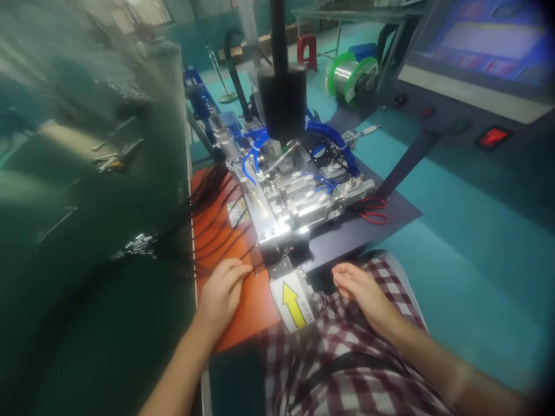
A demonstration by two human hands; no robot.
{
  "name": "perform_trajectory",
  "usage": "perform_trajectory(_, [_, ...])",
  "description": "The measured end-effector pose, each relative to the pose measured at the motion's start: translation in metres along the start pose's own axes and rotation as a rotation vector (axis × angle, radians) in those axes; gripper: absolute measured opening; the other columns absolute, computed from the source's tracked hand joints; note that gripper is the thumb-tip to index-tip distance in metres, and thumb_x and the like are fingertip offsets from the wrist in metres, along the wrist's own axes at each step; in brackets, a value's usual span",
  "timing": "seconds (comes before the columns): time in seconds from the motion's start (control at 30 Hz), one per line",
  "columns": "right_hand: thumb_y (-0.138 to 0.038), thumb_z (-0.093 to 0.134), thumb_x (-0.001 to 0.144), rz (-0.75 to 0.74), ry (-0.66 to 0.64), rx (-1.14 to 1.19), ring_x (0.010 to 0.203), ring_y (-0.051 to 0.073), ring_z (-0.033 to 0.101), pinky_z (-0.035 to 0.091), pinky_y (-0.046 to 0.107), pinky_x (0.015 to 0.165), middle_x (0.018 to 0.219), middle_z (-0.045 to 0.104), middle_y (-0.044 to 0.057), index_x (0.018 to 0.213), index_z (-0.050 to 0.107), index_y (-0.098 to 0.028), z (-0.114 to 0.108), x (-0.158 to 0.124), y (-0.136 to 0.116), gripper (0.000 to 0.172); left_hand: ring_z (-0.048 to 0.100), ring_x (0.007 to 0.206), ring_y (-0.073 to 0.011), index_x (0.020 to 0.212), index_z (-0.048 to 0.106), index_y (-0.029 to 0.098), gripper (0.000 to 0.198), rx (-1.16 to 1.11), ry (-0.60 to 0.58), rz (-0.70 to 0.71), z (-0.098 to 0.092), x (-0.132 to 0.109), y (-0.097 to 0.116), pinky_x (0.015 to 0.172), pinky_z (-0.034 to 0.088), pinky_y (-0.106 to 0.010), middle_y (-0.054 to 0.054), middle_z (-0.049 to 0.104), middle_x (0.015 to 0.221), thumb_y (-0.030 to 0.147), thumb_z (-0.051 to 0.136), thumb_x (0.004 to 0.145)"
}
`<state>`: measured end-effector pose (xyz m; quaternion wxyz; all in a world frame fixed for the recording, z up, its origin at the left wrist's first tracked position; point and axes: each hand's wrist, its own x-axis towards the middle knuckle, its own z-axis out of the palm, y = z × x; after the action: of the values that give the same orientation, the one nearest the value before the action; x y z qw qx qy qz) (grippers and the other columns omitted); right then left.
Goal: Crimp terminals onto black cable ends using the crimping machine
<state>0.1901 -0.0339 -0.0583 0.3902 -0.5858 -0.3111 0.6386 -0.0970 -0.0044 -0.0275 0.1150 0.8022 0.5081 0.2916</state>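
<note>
My left hand (pixel 223 292) rests low over an orange board (pixel 247 312), its thumb and fingers closed together. Thin black cables (pixel 212 222) run across the board beside these fingertips; whether one is between them I cannot tell. Over my lap, my right hand (pixel 358 289) has its fingers curled together, and nothing shows at their tips. Between both hands sits a white cover (pixel 292 303) with a yellow arrow. Just beyond it stands a metal bench machine (pixel 303 199) with blue air tubes, brightly lit at its near end.
Cable ends with metal connectors (pixel 141 245) lie on the dark green table at left. A black cylinder (pixel 281 101) hangs above the machine. At right are a control screen (pixel 489 40), a red lit switch (pixel 494 137) and a wire spool (pixel 347 78). Red wire loops (pixel 375 211) lie nearby.
</note>
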Motion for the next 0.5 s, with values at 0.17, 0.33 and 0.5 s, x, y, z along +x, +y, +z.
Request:
perform_trajectory(0.17, [-0.043,0.064,0.074,0.016,-0.025,-0.051,0.050,0.011,0.037,0.027,0.027,0.051,0.058,0.043,-0.005,0.078,0.058,-0.020,-0.007,-0.014,0.011,0.024,0.064,0.087,-0.0154,0.092,0.067,0.018,0.023,0.012,0.085,-0.027,0.005,0.013,-0.008,0.078,0.052,-0.026,-0.006,0.065,0.091,0.013,0.045,0.092])
perform_trajectory(0.33, [-0.052,0.067,0.068,0.071,-0.083,-0.131,0.049,0.009,0.036,0.028,0.024,0.051,0.058,0.045,-0.005,0.072,0.057,-0.018,-0.010,-0.026,0.030,0.035,0.063,0.084,-0.0153,0.088,0.067,0.018,0.023,-0.014,0.091,-0.015,0.007,0.017,-0.016,0.078,0.053,-0.028,-0.005,0.064,0.089,0.013,0.046,0.092])
perform_trajectory(0.5, [-0.056,0.066,0.066,0.065,-0.128,-0.184,0.047,0.007,0.033,0.025,0.021,0.048,0.053,0.042,-0.006,0.070,0.056,-0.018,-0.011,-0.035,0.057,0.040,0.063,0.090,-0.0164,0.103,0.063,0.016,0.019,-0.040,0.069,0.002,0.011,0.014,-0.023,0.080,0.054,-0.036,-0.006,0.064,0.103,0.029,0.052,0.094])
